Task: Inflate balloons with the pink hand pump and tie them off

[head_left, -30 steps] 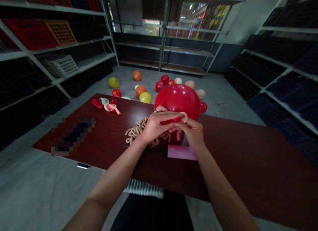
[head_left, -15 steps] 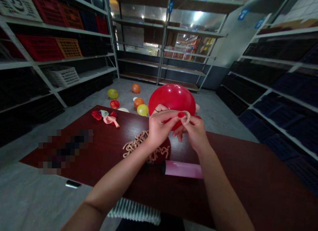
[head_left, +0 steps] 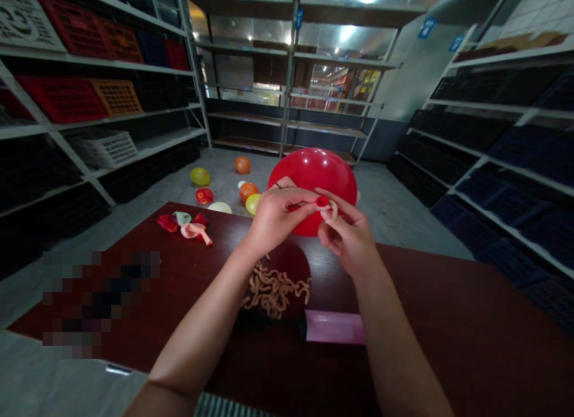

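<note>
A large inflated red balloon (head_left: 314,166) is in front of me, just above the far edge of the table. My left hand (head_left: 280,213) pinches its neck, with the open red mouth facing me. My right hand (head_left: 352,234) has its thumb and fingers closed on a tan rubber band (head_left: 334,209), which curves beside the balloon's mouth; whether it passes around the neck I cannot tell. Below my hands lies a pile of curly tan bands (head_left: 275,288) on the table. Closer to me lies a pink hand pump (head_left: 334,327), partly covered by my right forearm.
Several limp balloons (head_left: 192,227) lie on the left of the dark red table (head_left: 421,309), beyond a blurred-out patch. Inflated balloons, including an orange one (head_left: 243,164), rest on the floor. Shelves with crates (head_left: 58,100) line both sides; a metal rack (head_left: 287,94) stands behind.
My right fingers have shifted around the tan band, and its loop looks narrower beside the balloon's mouth. My left hand keeps its pinch on the neck. The head view has moved a little.
</note>
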Demonstrator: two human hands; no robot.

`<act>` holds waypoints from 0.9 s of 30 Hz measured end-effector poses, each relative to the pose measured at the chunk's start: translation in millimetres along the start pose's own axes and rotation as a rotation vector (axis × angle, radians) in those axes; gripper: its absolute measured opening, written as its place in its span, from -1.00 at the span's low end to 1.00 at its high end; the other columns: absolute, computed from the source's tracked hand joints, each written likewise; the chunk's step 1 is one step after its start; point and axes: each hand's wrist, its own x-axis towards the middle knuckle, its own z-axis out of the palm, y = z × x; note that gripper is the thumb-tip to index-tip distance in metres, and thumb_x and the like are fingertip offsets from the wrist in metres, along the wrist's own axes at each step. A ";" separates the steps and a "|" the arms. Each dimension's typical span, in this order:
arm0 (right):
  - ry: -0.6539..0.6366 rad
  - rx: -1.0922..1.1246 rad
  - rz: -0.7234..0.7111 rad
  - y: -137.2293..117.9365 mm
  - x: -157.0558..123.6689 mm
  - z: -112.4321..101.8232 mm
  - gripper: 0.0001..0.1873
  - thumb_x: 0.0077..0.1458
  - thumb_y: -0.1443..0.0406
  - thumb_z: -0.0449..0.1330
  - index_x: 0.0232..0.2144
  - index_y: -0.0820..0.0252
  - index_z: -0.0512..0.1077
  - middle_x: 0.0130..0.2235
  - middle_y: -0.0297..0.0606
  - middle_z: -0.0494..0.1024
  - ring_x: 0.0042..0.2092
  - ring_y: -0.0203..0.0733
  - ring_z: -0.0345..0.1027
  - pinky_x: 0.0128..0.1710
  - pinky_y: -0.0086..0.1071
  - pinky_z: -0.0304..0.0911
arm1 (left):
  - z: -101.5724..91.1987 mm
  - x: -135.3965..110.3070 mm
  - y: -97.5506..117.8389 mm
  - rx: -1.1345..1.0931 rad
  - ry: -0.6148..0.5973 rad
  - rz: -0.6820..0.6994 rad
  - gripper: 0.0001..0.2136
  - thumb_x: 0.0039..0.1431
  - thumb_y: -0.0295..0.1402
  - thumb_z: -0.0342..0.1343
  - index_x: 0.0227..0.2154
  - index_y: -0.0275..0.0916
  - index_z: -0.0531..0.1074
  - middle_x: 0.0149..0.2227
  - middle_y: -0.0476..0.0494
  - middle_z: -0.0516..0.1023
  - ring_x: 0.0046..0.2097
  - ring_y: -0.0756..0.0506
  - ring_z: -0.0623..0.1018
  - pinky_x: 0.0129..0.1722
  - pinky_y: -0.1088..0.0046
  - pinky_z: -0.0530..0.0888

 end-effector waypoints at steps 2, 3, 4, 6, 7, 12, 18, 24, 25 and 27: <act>0.020 0.038 -0.008 2.5 -0.4 0.4 -0.71 0.09 0.19 0.28 -0.09 -0.03 0.52 -0.65 -0.49 0.40 -0.73 -0.50 -0.01 -0.78 -0.53 -0.28 | -3.9 0.4 -3.8 -0.011 -0.036 -0.030 -0.89 0.22 -0.36 0.21 -0.27 -0.14 0.65 -0.33 -0.10 0.66 -0.30 -0.06 0.51 -0.23 0.40 0.40; 0.037 0.049 -0.018 3.4 -0.5 0.8 -0.75 0.09 0.18 0.28 -0.14 -0.01 0.54 -0.62 -0.49 0.41 -0.73 -0.52 -0.02 -0.77 -0.53 -0.27 | -5.3 0.5 -5.3 -0.014 -0.055 -0.048 -0.89 0.22 -0.35 0.21 -0.27 -0.15 0.65 -0.34 -0.10 0.65 -0.30 -0.07 0.51 -0.24 0.40 0.40; 0.059 0.055 -0.033 4.0 -0.5 1.4 -0.79 0.08 0.18 0.29 -0.20 0.02 0.55 -0.60 -0.48 0.42 -0.72 -0.53 -0.01 -0.76 -0.53 -0.25 | -6.4 0.5 -6.4 -0.018 -0.073 -0.067 -0.88 0.22 -0.33 0.22 -0.28 -0.15 0.65 -0.35 -0.11 0.65 -0.30 -0.07 0.50 -0.25 0.40 0.40; 0.114 0.063 -0.069 4.3 -0.4 2.8 -0.84 0.08 0.15 0.29 -0.29 0.07 0.55 -0.55 -0.45 0.43 -0.70 -0.54 0.04 -0.75 -0.54 -0.21 | -6.8 0.7 -7.8 -0.052 -0.089 -0.102 -0.88 0.20 -0.31 0.23 -0.29 -0.15 0.66 -0.38 -0.12 0.65 -0.32 -0.08 0.49 -0.26 0.39 0.41; 0.140 0.073 -0.084 3.9 -0.5 3.7 -0.83 0.09 0.14 0.28 -0.32 0.08 0.53 -0.53 -0.44 0.44 -0.69 -0.54 0.07 -0.74 -0.55 -0.19 | -6.3 0.9 -7.9 -0.088 -0.076 -0.124 -0.89 0.19 -0.30 0.24 -0.30 -0.15 0.66 -0.38 -0.12 0.65 -0.32 -0.08 0.49 -0.25 0.38 0.41; 0.159 0.124 -0.111 -1.6 -4.7 9.8 -0.78 0.16 0.13 0.23 -0.43 0.11 0.40 -0.45 -0.42 0.43 -0.63 -0.51 0.13 -0.71 -0.55 -0.06 | 2.0 3.1 -6.0 -0.406 0.068 -0.358 -0.90 0.08 -0.30 0.32 -0.38 -0.20 0.66 -0.34 -0.14 0.66 -0.30 -0.07 0.56 -0.19 0.41 0.45; 0.150 0.054 -0.220 -4.6 -10.7 10.4 -0.76 0.21 0.17 0.17 -0.46 0.12 0.34 -0.48 -0.42 0.35 -0.53 -0.42 0.21 -0.64 -0.51 0.04 | 10.4 1.4 -7.9 -0.727 0.178 -0.726 -0.81 -0.01 -0.24 0.38 -0.39 -0.26 0.66 -0.33 -0.14 0.66 -0.29 -0.05 0.57 -0.20 0.46 0.45; -0.011 -0.618 -0.285 -14.3 -19.5 12.5 -0.74 0.28 0.21 0.05 -0.45 0.13 0.34 -0.49 -0.38 0.42 -0.48 -0.35 0.28 -0.46 -0.44 0.15 | 17.8 0.4 -12.0 -0.985 0.267 -0.840 -0.78 -0.11 -0.28 0.44 -0.41 -0.32 0.64 -0.38 -0.17 0.64 -0.34 -0.01 0.56 -0.26 0.53 0.45; -0.035 -0.784 -0.276 -13.6 -20.8 16.0 -0.76 0.28 0.23 0.04 -0.44 0.14 0.35 -0.47 -0.36 0.43 -0.45 -0.33 0.30 -0.42 -0.43 0.16 | 19.7 0.5 -11.1 -0.990 0.299 -0.854 -0.78 -0.11 -0.29 0.44 -0.43 -0.33 0.64 -0.38 -0.17 0.64 -0.37 0.00 0.55 -0.30 0.54 0.44; -0.039 -1.045 -0.286 -7.7 -22.1 24.4 -0.78 0.27 0.28 0.00 -0.41 0.14 0.34 -0.42 -0.32 0.46 -0.38 -0.29 0.33 -0.36 -0.39 0.14 | 23.8 0.8 -8.0 -0.984 0.360 -0.884 -0.81 -0.09 -0.32 0.42 -0.44 -0.34 0.63 -0.40 -0.17 0.64 -0.40 0.03 0.53 -0.33 0.55 0.43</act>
